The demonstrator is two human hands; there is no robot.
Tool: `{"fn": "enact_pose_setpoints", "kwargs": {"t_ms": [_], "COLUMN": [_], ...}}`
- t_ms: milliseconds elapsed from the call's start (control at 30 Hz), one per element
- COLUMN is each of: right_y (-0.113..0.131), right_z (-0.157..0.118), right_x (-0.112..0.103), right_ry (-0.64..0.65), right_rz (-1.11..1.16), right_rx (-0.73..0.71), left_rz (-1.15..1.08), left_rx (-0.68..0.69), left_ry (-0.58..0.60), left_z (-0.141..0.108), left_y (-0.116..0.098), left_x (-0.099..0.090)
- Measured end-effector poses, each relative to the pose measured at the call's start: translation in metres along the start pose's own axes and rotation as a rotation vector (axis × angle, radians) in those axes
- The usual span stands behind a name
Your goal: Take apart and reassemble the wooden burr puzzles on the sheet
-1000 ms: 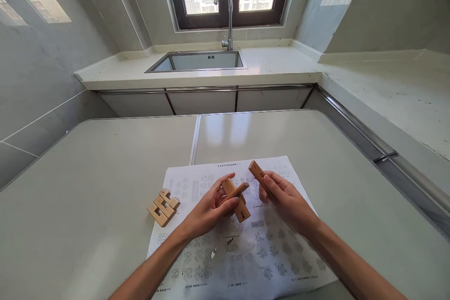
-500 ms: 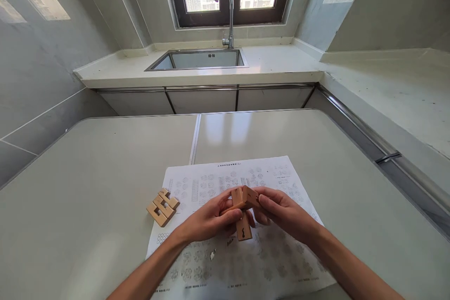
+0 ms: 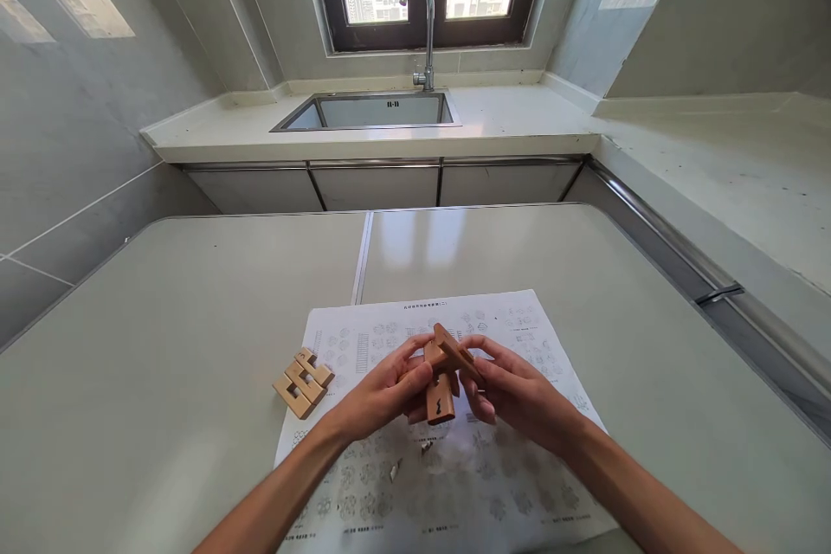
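Observation:
Over a printed paper sheet (image 3: pixel 519 485), both hands hold a small cluster of crossed wooden puzzle pieces (image 3: pixel 440 398). My left hand (image 3: pixel 393 385) pinches the cluster from its left side, with one numbered piece pointing down toward me. My right hand (image 3: pixel 503 376) has its fingers closed on a slanted wooden piece (image 3: pixel 454 348) at the top of the cluster. How the pieces interlock is partly hidden by the fingers. Left of the hands, several notched wooden pieces (image 3: pixel 302 383) lie side by side, partly on the sheet's left edge.
The sheet lies on a pale table (image 3: pixel 195 320) with a seam across it. Small torn scraps (image 3: pixel 395 470) sit on the paper. Beyond the table are a counter (image 3: pixel 519 117), a sink (image 3: pixel 383 110) and a faucet (image 3: pixel 428 26) below a window.
The top piece has tilted into a slant, its upper end now higher. The cluster has turned and its lower piece has shifted up and left. The right-hand fingers have spread a little lower.

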State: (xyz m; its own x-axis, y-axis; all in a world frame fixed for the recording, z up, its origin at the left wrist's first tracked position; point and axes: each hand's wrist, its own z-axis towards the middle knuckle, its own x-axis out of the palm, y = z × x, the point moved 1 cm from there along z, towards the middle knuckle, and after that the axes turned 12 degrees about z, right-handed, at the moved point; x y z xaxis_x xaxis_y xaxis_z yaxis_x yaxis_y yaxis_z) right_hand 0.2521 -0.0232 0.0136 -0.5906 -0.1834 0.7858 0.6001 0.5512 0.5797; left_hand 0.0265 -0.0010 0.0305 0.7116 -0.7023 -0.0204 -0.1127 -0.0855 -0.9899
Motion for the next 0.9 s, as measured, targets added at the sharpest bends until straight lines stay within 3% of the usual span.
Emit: {"fn": "enact_pose_setpoints", "kwargs": {"t_ms": [267, 433, 533, 667, 800, 900], "right_y": [-0.011, -0.010, -0.009, -0.009, -0.011, -0.009], "right_z": [0.006, 0.005, 0.004, 0.004, 0.004, 0.003], "right_x": [0.005, 0.008, 0.008, 0.009, 0.008, 0.006], "right_ry": [0.011, 0.023, 0.015, 0.048, 0.116, 0.138], "right_rz": [-0.105, -0.165, -0.179, -0.161, -0.149, -0.189], "right_rx": [-0.006, -0.001, -0.017, -0.026, -0.001, 0.028], "left_rz": [0.204, 0.001, -0.039, 0.020, 0.249, 0.246], "left_rx": [0.050, 0.124, 0.170, 0.129, 0.151, 0.156], "left_ry": [-0.132, 0.026, 0.054, -0.020, -0.210, -0.190], "left_z": [-0.001, -0.003, -0.002, -0.001, -0.002, -0.003], "left_y": [0.007, 0.009, 0.005, -0.001, -0.003, -0.004], "left_x": [0.008, 0.013, 0.016, 0.017, 0.010, 0.007]}}
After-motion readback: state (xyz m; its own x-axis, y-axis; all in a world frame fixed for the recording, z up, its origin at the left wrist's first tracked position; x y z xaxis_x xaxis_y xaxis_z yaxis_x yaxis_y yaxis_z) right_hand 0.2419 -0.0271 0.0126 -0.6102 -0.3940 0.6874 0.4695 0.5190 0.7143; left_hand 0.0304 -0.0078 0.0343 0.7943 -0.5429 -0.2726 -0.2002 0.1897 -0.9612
